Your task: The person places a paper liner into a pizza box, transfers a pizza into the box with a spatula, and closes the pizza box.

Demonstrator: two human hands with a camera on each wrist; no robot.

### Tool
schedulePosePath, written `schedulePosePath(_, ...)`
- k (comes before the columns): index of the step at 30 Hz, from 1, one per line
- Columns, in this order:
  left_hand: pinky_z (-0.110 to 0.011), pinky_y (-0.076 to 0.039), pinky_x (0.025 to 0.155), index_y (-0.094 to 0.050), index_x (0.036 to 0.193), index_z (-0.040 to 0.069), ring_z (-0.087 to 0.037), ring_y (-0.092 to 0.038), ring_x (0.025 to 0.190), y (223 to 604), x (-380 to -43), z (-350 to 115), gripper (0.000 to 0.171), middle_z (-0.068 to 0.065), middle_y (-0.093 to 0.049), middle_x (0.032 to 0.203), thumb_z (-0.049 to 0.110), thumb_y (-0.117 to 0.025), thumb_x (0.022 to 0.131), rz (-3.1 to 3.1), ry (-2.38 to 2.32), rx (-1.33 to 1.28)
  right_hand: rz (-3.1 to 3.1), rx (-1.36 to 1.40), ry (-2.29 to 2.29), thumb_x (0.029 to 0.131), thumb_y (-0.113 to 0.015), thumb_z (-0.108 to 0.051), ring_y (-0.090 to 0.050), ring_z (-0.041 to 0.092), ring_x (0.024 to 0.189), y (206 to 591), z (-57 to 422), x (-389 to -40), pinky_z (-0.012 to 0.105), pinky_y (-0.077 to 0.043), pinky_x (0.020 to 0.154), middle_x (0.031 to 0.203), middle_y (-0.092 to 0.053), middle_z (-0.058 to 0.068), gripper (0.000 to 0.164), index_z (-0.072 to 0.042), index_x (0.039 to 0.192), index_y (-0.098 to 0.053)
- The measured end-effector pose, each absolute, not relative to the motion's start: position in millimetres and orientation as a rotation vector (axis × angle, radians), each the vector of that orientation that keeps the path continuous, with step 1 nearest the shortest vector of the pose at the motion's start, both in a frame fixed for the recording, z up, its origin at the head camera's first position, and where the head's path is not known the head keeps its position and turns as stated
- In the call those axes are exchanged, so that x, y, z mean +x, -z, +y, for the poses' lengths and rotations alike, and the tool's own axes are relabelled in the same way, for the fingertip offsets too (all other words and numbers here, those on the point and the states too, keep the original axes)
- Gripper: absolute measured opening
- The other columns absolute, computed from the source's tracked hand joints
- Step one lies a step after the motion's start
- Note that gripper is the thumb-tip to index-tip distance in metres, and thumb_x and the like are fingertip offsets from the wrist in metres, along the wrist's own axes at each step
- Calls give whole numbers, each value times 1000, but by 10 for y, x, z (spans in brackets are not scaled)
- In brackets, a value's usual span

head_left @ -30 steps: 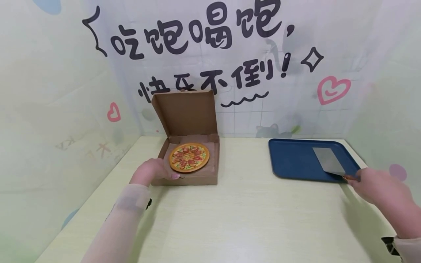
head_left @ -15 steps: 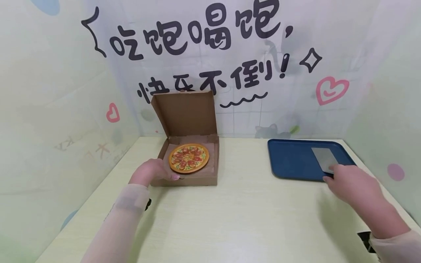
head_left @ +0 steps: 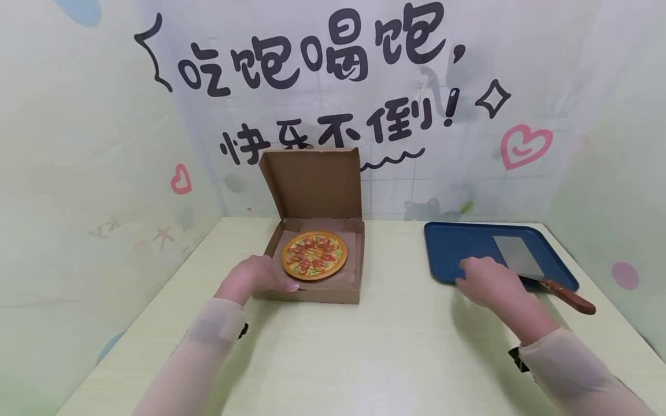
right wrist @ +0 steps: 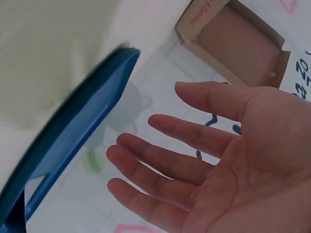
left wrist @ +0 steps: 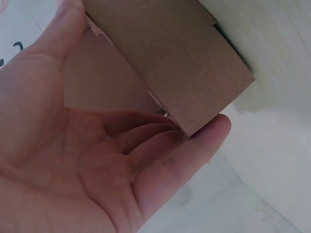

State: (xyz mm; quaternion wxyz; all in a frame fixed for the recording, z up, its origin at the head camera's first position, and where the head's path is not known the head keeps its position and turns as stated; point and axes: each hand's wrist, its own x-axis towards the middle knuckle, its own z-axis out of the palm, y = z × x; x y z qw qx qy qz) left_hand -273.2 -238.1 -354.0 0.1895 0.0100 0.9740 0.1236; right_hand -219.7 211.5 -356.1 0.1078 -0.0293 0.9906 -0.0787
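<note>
A brown cardboard pizza box [head_left: 309, 296] stands on the table with its lid raised. Inside lies a round pizza [head_left: 314, 256] with a smooth orange crust. My left hand [head_left: 253, 278] holds the box at its front left corner, thumb on the front wall; the left wrist view shows fingers along the box side [left wrist: 170, 53]. My right hand [head_left: 494, 283] hovers at the front edge of a blue tray [head_left: 458, 248], fingers spread and holding nothing in the right wrist view. A metal pizza turner [head_left: 517, 254] lies on the tray, its wooden handle [head_left: 572, 299] jutting over the front right corner.
The pale table [head_left: 385, 358] is enclosed by a printed back wall [head_left: 322, 92] and fabric side walls [head_left: 93, 219]. A wide stretch of tabletop lies between box and tray. The raised box lid [head_left: 314, 184] stands before the back wall.
My right hand let go of the turner, leaving it on the tray, and moved left along the tray's front. My left hand and the pizza box shifted to the right.
</note>
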Motion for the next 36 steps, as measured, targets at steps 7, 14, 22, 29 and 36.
schedulePosePath(7,-62,-49,113,-59,147,0,-44,-59,137,3561,-2693,-2248,99,-29,-56,153,70,-83,80,2727,-356,25,2893,-142,341,107,-62,-28,-60,50,133,3632,1792,-2312,63,-55,103,148,-58,33,54,7,147,-56)
schedulePosePath(14,-59,-54,108,-60,145,1,-38,-64,130,3567,-2626,-2139,100,-25,-62,148,71,-84,78,2737,-326,17,2879,-333,403,107,-62,-31,-66,44,127,3725,1547,-2312,58,-57,101,142,-66,28,55,6,147,-56)
schedulePosePath(22,-58,-54,108,-61,145,3,-38,-64,129,3562,-2505,-2005,99,-24,-63,146,72,-85,77,2765,-319,39,2796,-611,546,108,-63,-37,-59,49,138,3803,1372,-2143,64,-48,114,162,-47,30,57,-4,154,-55)
schedulePosePath(29,-58,-53,108,-55,151,6,-40,-63,130,3571,-2380,-1858,105,-25,-63,147,70,-87,74,2801,-337,57,2785,-662,609,106,-65,-39,-69,42,128,3829,1306,-1940,60,-48,116,167,-40,29,61,-3,154,-55)
schedulePosePath(36,-53,-56,104,-40,162,6,-37,-67,125,3618,-2298,-1719,119,-23,-65,144,71,-87,74,2837,-351,49,2786,-715,548,105,-68,-35,-71,43,122,3826,1297,-1846,59,-55,107,164,-43,30,50,-5,145,-65)
